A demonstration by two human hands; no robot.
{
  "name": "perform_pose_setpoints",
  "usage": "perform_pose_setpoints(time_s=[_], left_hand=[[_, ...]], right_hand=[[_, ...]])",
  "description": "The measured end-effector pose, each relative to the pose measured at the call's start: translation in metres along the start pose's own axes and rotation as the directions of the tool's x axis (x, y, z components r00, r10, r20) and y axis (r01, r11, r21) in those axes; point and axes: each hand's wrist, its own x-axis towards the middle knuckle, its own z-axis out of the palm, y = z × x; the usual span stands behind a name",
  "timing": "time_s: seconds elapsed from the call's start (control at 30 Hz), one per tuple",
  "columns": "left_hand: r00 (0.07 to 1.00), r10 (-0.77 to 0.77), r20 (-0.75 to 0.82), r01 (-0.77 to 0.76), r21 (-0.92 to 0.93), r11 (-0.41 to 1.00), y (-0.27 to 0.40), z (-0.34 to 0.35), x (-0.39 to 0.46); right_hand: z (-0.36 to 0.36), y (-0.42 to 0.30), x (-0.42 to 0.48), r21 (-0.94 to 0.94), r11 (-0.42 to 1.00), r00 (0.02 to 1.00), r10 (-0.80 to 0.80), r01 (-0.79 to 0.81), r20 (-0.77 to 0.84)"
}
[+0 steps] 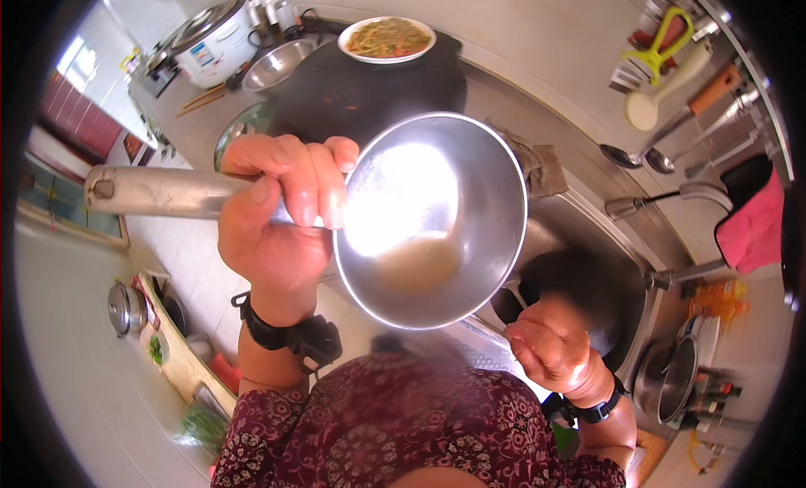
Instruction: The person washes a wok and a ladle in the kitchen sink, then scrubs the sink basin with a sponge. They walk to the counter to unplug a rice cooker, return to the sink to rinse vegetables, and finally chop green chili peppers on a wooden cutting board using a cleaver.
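Close to the camera, my left hand (277, 205) grips the thick handle of a stainless-steel dipper (491, 236). The round bowl faces the camera. A bright glare covers much of its inside, with a brownish patch below; whether that is liquid or a reflection I cannot tell. My right hand (551, 346) is lower right, at the sink's edge, fingers curled beside a blurred dark round thing (573, 280). Whether it holds anything is unclear. Beyond the dipper, a white plate (342, 44) of shredded food sits on a dark round surface (403, 88).
A rice cooker (217, 47), a steel bowl (277, 66) and chopsticks (200, 101) stand back left. Ladles (661, 135) and a green peeler (658, 50) hang from a rail at right. A brown cloth (541, 167) lies by the sink (548, 223). Pans (677, 378) stand lower right.
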Motion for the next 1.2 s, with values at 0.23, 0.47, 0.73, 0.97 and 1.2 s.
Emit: perform_pose_setpoints(time_s=[0.23, 0.47, 0.73, 0.97, 1.2], left_hand=[[0.994, -0.034, 0.108, 0.043, -0.08, 0.996, -0.059, 0.075, 0.014], [0.824, -0.433, 0.366, 0.381, 0.209, 0.901, -0.124, 0.142, 0.013], [0.335, -0.108, 0.936, -0.317, 0.219, 0.923, -0.194, 0.192, 0.015], [0.092, -0.107, 0.99, -0.55, 0.14, 0.823, -0.21, 0.209, 0.009], [0.062, -0.198, 0.978, -0.624, 0.193, 0.757, -0.206, 0.198, 0.022]], right_hand=[[-0.009, -0.008, -0.042, -0.136, 0.984, 0.99, 0.102, -0.114, -0.097], [-0.014, -0.015, -0.102, -0.159, 0.967, 0.945, 0.145, -0.198, -0.293], [-0.024, -0.028, -0.148, -0.25, 0.918, 0.897, 0.192, -0.307, -0.399], [-0.029, -0.028, -0.171, 0.0, 0.883, 0.717, 0.382, -0.47, -0.584], [-0.034, -0.012, -0.188, 0.222, 0.755, 0.496, 0.592, -0.617, -0.636]])
